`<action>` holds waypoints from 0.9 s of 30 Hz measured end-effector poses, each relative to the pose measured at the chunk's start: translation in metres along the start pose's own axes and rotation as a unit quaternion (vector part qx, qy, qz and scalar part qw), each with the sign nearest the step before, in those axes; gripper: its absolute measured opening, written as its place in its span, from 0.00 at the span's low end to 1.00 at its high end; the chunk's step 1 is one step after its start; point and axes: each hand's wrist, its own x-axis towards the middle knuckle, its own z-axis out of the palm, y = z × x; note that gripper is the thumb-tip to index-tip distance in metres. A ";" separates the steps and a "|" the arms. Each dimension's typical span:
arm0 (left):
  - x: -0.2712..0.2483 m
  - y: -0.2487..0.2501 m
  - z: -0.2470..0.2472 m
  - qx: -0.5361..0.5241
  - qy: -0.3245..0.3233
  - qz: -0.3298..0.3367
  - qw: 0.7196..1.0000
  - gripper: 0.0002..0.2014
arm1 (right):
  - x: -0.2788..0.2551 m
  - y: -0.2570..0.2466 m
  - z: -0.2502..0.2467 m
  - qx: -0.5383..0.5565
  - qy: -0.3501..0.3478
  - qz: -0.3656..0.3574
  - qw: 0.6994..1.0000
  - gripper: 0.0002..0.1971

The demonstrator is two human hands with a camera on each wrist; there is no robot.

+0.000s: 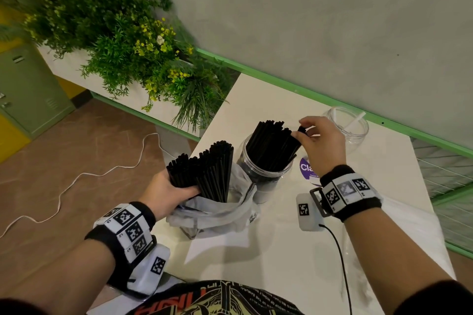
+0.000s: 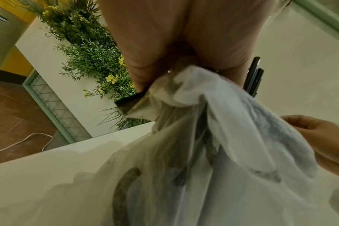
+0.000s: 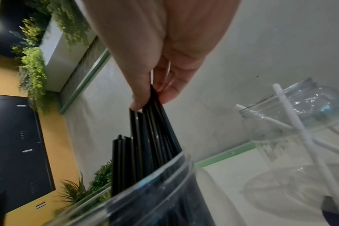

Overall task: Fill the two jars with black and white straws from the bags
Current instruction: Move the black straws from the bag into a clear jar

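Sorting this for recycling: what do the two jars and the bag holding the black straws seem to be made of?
Near jar and far jar: clear, glossy, thin-walled with ridged necks, probably plastic rather than glass. Bag: thin, crinkled, milky translucent film, likely soft plastic.

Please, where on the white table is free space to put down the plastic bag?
Bare white table lies in front of the translucent plastic bag, toward the person. It is crowded between the clear jar of black straws, the purple round label and the nearly empty clear jar.

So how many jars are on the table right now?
2: the near jar, packed with black straws, and the far jar by the wall, holding white straws.
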 end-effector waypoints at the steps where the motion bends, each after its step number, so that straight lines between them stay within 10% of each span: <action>1: 0.000 0.000 0.000 -0.001 -0.002 -0.002 1.000 0.12 | 0.002 0.001 0.001 0.010 0.001 0.003 1.000 0.09; 12: -0.004 0.002 -0.001 -0.008 0.000 0.006 1.000 0.12 | -0.026 0.018 0.011 -0.002 0.017 -0.067 0.998 0.17; 17: -0.003 0.001 -0.002 -0.017 -0.004 0.006 1.000 0.11 | -0.043 0.027 0.023 -0.173 -0.169 -0.134 0.961 0.37; 27: -0.002 0.000 0.000 -0.028 -0.002 0.010 1.000 0.11 | 0.014 0.003 0.043 -0.241 -0.230 -0.164 0.929 0.46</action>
